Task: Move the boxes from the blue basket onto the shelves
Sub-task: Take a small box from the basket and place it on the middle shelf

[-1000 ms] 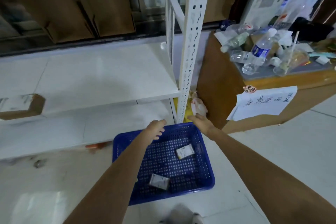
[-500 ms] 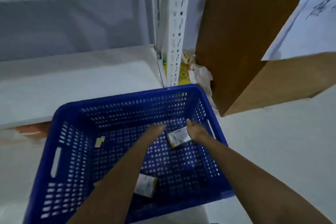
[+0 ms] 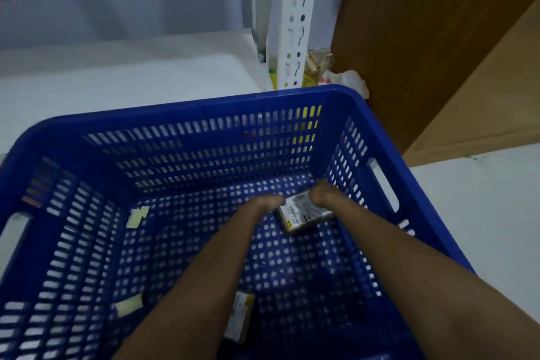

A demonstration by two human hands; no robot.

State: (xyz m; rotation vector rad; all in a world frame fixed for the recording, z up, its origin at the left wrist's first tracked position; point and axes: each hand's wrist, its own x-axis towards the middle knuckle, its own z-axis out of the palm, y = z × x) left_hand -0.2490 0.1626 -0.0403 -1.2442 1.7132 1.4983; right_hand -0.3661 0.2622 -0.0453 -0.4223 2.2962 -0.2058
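The blue basket [image 3: 204,105] fills the view from above. On its floor at the far right lies a small brown box with a white label [image 3: 301,215]. My left hand [image 3: 267,203] curls down against the box's left end, and my right hand [image 3: 321,196] curls over its right end, so the box sits between them. My fingertips are hidden behind the backs of my hands. A second small box [image 3: 241,317] lies near the basket's front, partly hidden under my left forearm. The white lower shelf [image 3: 117,73] runs behind the basket at the left.
A white slotted shelf post [image 3: 292,23] stands just behind the basket. A brown wooden counter side [image 3: 423,38] rises at the right, with crumpled wrappers [image 3: 344,79] at its foot. Pale tape scraps [image 3: 138,215] stick inside the basket. White floor [image 3: 482,213] lies to the right.
The view has dropped lower and closer into the basket. Both hands have gone from the basket's far rim down to the labelled box and closed in on its two ends.
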